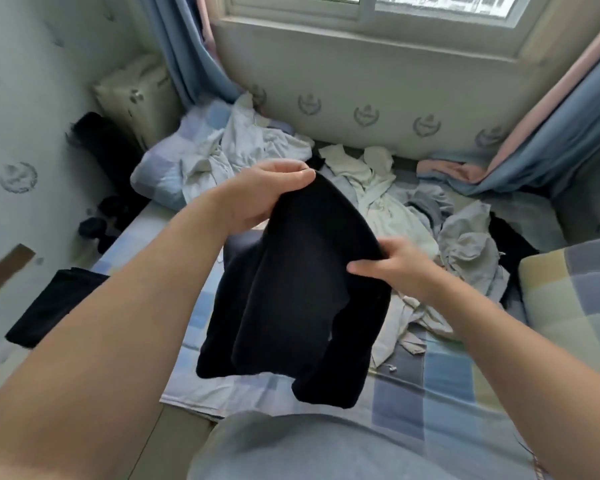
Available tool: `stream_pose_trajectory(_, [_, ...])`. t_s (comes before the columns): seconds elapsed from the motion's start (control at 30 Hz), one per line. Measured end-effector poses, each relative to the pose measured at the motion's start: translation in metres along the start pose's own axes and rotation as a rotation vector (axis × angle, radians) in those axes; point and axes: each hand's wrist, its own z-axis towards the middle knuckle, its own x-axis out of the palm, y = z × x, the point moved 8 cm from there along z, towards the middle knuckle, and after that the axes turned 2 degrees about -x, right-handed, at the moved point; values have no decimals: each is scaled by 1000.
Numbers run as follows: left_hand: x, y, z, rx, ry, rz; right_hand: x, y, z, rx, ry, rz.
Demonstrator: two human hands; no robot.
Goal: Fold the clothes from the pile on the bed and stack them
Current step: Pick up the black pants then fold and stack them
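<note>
A black garment [291, 289] hangs doubled over in the air above the bed [447, 393]. My left hand [260, 195] grips its upper far edge, fingers curled over the cloth. My right hand [392, 266] pinches the right edge lower down, thumb on top. The garment's lower ends dangle near the checked sheet. Behind it lies the pile of clothes [395, 209], mostly white and grey pieces, spread across the bed toward the wall. A folded black garment [52, 306] lies flat at the bed's left edge.
A pillow [166, 168] with white clothes on it sits at the far left. A checked cushion [575, 299] stands at the right. Blue and pink curtains [534, 150] hang down onto the bed's far right corner. Dark items [101, 220] lie on the floor left of the bed.
</note>
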Motion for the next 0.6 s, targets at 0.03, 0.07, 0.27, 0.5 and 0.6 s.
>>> stream_pose_trajectory(0.03, [-8,-11,-4,28,-22,-18,6,-14,3,54,30,-77])
stream_pose_trajectory(0.07, [-18,-20,-8,48,-42,-25,10,-27,6,100,57,-168])
stream_pose_trajectory(0.27, [-97,-10,-15,18,-261,238,8,-12,22,144,-47,-211])
stream_pose_trajectory(0.5, [-78,45,-18,-172,228,559,58,126,37,-129,-52,-60])
stream_pose_trajectory(0.6, [-64,69,-16,-138,382,360,83,135,53,-106,-65,-115])
